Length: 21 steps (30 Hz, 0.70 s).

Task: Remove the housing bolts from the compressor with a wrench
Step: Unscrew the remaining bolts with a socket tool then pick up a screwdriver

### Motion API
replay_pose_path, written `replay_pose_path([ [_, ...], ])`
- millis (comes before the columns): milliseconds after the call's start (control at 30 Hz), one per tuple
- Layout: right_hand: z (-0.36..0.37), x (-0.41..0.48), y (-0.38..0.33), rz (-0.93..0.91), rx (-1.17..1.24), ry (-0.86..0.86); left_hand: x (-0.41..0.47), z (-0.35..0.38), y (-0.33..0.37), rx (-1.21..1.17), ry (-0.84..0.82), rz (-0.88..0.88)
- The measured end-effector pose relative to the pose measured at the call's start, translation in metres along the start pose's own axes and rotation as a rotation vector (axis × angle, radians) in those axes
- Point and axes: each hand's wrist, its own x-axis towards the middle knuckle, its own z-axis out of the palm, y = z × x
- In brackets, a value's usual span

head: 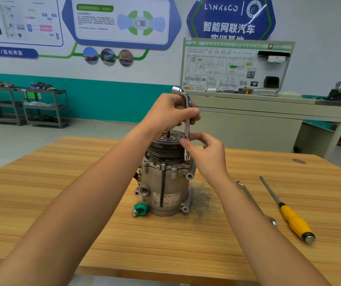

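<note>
The compressor [165, 182] stands upright at the middle of the table [62, 182], pulley uppermost. The L-shaped wrench [187, 124] stands vertical beside the pulley's right edge, its lower socket down on the housing flange. The left hand [171, 114] grips the wrench just below its bend. The right hand [204, 155] pinches the lower shaft. A spanner [254, 203] and a screwdriver [295, 221] lie on the table to the right.
</note>
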Motion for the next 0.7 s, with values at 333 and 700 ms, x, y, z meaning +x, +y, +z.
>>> replay_pose_path([
  [333,-0.004,0.003,-0.003,0.063,0.098,-0.088,-0.003,0.002,-0.002,-0.073,-0.014,0.012],
  [700,-0.005,0.006,-0.011,0.016,0.031,-0.141,-0.005,0.005,-0.001,-0.162,-0.136,-0.026],
])
